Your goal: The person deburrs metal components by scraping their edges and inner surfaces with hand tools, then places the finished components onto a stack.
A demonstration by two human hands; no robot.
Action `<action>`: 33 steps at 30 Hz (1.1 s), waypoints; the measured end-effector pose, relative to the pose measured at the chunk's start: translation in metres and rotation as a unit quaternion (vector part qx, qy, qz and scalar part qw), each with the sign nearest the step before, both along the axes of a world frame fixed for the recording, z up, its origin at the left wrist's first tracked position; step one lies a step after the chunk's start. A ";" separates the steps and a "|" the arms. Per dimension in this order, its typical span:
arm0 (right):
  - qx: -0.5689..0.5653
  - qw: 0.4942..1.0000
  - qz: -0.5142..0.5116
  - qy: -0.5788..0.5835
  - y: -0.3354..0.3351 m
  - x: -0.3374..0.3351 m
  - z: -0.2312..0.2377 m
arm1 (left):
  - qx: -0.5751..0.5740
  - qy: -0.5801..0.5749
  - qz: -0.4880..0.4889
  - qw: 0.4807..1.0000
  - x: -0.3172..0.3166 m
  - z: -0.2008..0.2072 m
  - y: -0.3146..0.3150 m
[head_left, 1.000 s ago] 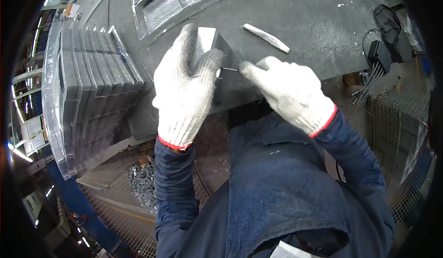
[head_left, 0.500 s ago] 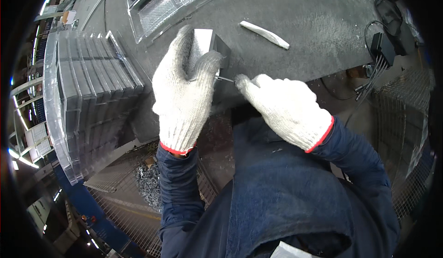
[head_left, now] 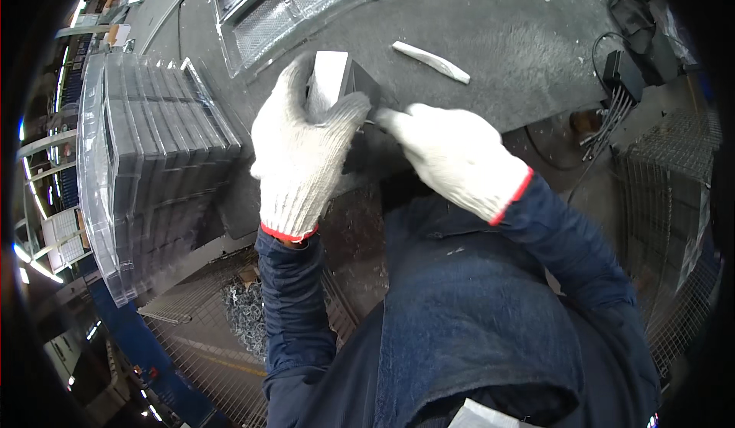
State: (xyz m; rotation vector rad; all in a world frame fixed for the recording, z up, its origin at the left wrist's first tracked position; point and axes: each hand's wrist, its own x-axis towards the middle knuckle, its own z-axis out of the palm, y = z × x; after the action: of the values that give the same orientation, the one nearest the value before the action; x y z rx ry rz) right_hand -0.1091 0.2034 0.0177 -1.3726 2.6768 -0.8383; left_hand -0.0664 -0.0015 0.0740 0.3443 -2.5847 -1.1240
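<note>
Two gloved hands are seen, the left hand [head_left: 300,152] and the right hand [head_left: 453,155]. One dark block [head_left: 348,83], one white strip [head_left: 431,61], one clear tray [head_left: 291,3] and one tray stack [head_left: 145,160] are counted.

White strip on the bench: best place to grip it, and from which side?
Pinch the strip across its narrow middle, coming from above. It lies flat and alone on the grey bench, long and thin, both long edges open. Both hands are busy on the dark block.
</note>
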 end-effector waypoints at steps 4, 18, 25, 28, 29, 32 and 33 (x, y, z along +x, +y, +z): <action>-0.132 0.976 -0.031 -0.171 0.041 -0.008 -0.011 | 0.094 0.014 0.153 0.984 0.013 0.007 -0.009; -0.168 0.830 -0.134 -0.514 0.013 0.002 -0.005 | 0.094 -0.135 0.019 0.986 0.054 0.025 -0.064; -0.246 0.874 -0.117 -0.403 -0.012 0.025 -0.029 | -0.327 -0.021 -0.154 0.932 0.020 0.022 -0.012; -0.244 0.873 -0.138 -0.399 -0.020 0.024 -0.035 | -0.313 -0.127 -0.160 0.927 0.002 0.034 -0.005; -0.243 0.852 -0.143 -0.441 -0.018 0.022 -0.029 | -0.301 -0.187 -0.147 0.924 -0.005 0.039 -0.005; -0.224 0.815 -0.179 -0.504 -0.005 0.015 -0.001 | -0.226 -0.030 -0.107 0.968 -0.006 0.049 -0.020; -0.237 0.837 -0.173 -0.462 0.003 0.012 -0.002 | -0.208 0.051 -0.076 0.974 -0.003 0.051 -0.023</action>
State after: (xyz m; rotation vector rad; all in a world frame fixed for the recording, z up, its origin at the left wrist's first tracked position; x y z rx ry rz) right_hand -0.0970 0.2063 0.0157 -0.2673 1.9718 -1.7203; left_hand -0.0694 -0.0241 0.1246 -0.0079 -2.6983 -0.5949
